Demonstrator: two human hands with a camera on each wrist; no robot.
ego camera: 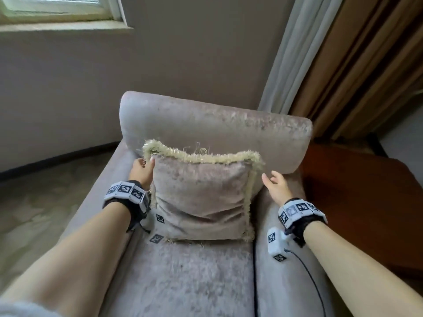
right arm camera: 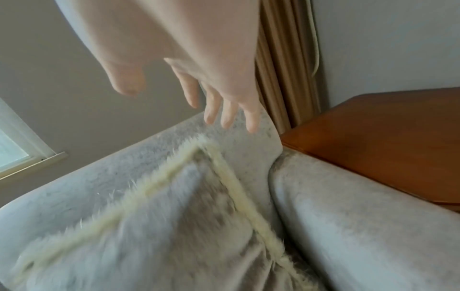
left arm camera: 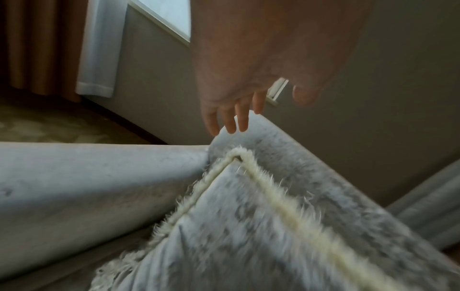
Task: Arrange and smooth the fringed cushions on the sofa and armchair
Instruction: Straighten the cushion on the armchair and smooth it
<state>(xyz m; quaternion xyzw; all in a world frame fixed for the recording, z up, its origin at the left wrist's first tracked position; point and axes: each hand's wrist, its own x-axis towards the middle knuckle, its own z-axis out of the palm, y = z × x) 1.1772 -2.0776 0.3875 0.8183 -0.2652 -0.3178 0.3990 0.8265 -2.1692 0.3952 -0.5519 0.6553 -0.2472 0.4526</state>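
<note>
A beige velvet cushion with a pale yellow fringe stands upright against the backrest of the matching armchair. My left hand is at the cushion's upper left corner, with the thumb by the fringe. In the left wrist view its fingers are straight and spread above that corner of the cushion, holding nothing. My right hand hovers just off the upper right edge. Seen from the right wrist, its fingers are extended above the fringed corner of the cushion, with a gap between.
A brown wooden side table stands against the armchair's right arm. White and brown curtains hang behind it. A window sits high on the wall to the left, above patterned carpet. A cable trails from my right wrist.
</note>
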